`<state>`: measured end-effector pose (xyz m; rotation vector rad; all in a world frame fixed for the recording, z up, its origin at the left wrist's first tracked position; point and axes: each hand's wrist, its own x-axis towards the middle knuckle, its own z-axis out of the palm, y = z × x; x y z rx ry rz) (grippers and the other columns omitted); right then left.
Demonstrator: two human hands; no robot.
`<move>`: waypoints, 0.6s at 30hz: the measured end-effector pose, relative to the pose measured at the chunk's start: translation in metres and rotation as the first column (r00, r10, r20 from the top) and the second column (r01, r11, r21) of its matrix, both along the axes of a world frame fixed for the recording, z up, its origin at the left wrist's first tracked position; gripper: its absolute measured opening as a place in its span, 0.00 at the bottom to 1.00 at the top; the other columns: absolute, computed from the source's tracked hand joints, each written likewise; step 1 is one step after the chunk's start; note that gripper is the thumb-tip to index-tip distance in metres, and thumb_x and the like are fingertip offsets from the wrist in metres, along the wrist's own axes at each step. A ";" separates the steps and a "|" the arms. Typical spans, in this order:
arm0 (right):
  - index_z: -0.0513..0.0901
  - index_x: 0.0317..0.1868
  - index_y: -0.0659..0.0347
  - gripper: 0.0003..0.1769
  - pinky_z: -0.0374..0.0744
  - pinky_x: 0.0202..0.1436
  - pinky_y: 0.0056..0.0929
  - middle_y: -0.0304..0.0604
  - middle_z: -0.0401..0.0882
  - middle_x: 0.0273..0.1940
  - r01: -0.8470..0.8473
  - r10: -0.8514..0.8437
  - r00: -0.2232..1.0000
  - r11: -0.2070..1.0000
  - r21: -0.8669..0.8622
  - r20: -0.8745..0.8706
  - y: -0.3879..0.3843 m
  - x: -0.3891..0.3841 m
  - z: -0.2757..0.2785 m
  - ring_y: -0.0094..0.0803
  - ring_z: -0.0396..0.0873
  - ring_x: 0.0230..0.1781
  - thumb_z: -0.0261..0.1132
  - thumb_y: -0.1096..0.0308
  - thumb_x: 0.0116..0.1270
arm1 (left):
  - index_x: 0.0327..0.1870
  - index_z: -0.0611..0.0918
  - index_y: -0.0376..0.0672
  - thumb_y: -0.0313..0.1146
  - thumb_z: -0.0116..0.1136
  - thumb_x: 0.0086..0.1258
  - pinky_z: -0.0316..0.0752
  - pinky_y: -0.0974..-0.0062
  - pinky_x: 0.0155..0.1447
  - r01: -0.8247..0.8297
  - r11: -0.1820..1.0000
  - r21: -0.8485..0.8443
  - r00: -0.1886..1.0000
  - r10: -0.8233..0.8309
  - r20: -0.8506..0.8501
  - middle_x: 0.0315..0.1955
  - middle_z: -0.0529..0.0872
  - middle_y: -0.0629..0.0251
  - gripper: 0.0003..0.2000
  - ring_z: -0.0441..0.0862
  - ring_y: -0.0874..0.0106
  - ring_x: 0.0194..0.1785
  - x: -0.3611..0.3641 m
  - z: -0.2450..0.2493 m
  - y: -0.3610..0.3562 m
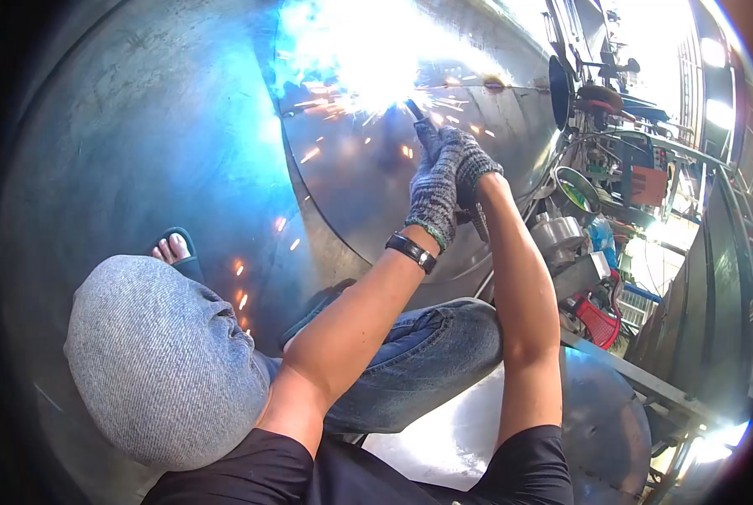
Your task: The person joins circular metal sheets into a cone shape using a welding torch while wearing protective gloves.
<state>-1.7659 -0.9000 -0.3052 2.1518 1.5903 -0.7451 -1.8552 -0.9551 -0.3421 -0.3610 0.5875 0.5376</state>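
A welding torch (414,110) pokes out past my gloved fingers, its tip close to a blinding white-blue arc that throws orange sparks. My left hand (433,181), in a grey knitted glove, is closed around the torch near its front end. Against it, my right hand (475,162) in a matching glove is also closed on the torch; most of the handle is hidden between the hands. The arc burns on a large curved sheet-metal piece (351,181) with visible seams. Glare hides the exact weld spot.
Another broad metal sheet (153,143) extends at left, under my sandalled foot (174,246). My bent denim-covered knee (469,324) lies below the arms. At right are a red basket (597,322), a green-lined round container (576,189), cables and a metal frame (637,379).
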 end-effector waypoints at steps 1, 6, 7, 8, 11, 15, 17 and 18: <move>0.83 0.59 0.68 0.27 0.82 0.60 0.51 0.69 0.86 0.52 -0.003 0.003 1.000 1.000 0.001 -0.004 0.001 0.001 0.000 0.64 0.83 0.59 0.66 0.49 0.77 | 0.76 0.75 0.62 0.65 0.70 0.70 0.77 0.34 0.60 -0.012 1.000 0.011 1.000 0.011 0.012 0.66 0.83 0.61 0.36 0.81 0.54 0.66 0.000 -0.001 0.001; 0.83 0.59 0.64 0.26 0.82 0.58 0.52 0.68 0.88 0.48 0.077 -0.074 0.995 0.996 -0.047 0.074 0.011 -0.023 0.011 0.61 0.87 0.55 0.62 0.47 0.81 | 0.72 0.79 0.51 0.53 0.71 0.74 0.84 0.60 0.58 -0.238 0.969 0.066 0.965 0.244 -0.097 0.57 0.88 0.65 0.30 0.86 0.66 0.57 0.035 -0.025 -0.003; 0.82 0.61 0.63 0.27 0.81 0.60 0.52 0.69 0.87 0.47 0.225 -0.226 0.974 0.974 0.033 0.027 0.012 -0.030 0.014 0.64 0.86 0.57 0.62 0.47 0.80 | 0.72 0.79 0.51 0.53 0.71 0.74 0.84 0.60 0.58 -0.247 0.967 0.069 0.961 0.253 -0.113 0.57 0.88 0.65 0.30 0.86 0.66 0.57 0.030 -0.020 0.002; 0.81 0.59 0.63 0.27 0.81 0.59 0.54 0.69 0.87 0.46 0.178 -0.179 0.984 0.982 0.070 0.004 0.012 -0.038 0.016 0.65 0.86 0.56 0.61 0.45 0.82 | 0.73 0.78 0.50 0.48 0.74 0.72 0.82 0.67 0.60 -0.277 0.955 0.109 0.937 0.293 -0.189 0.57 0.88 0.66 0.31 0.86 0.70 0.57 0.025 -0.017 0.004; 0.79 0.57 0.64 0.26 0.80 0.56 0.57 0.69 0.87 0.46 0.010 -0.006 0.998 0.998 0.068 -0.055 0.017 -0.052 0.010 0.67 0.85 0.55 0.60 0.45 0.83 | 0.74 0.76 0.46 0.47 0.75 0.72 0.79 0.74 0.62 -0.445 0.882 0.155 0.844 0.471 -0.255 0.57 0.87 0.66 0.33 0.84 0.74 0.58 0.017 -0.015 0.004; 0.82 0.53 0.68 0.29 0.82 0.55 0.56 0.73 0.86 0.44 -0.190 0.190 0.980 0.982 -0.003 -0.055 0.030 -0.081 -0.015 0.66 0.84 0.56 0.58 0.45 0.82 | 0.64 0.82 0.45 0.47 0.64 0.82 0.80 0.77 0.54 -0.549 0.836 -0.012 0.769 0.499 -0.399 0.47 0.85 0.71 0.19 0.81 0.78 0.46 0.016 -0.047 0.010; 0.83 0.52 0.68 0.27 0.81 0.55 0.56 0.72 0.85 0.43 -0.307 0.305 0.950 0.952 -0.021 -0.067 0.033 -0.084 -0.022 0.65 0.85 0.54 0.58 0.47 0.81 | 0.60 0.82 0.47 0.47 0.60 0.84 0.80 0.78 0.53 -0.665 0.742 -0.084 0.736 0.631 -0.245 0.44 0.83 0.74 0.16 0.80 0.78 0.45 0.011 -0.061 0.013; 0.80 0.52 0.67 0.25 0.81 0.56 0.56 0.72 0.85 0.44 -0.297 0.289 0.952 0.952 -0.078 -0.106 0.034 -0.090 -0.022 0.67 0.83 0.56 0.60 0.48 0.81 | 0.58 0.81 0.50 0.46 0.60 0.85 0.79 0.78 0.52 -0.712 0.700 -0.049 0.692 0.689 -0.216 0.42 0.82 0.75 0.13 0.80 0.78 0.45 0.004 -0.061 0.015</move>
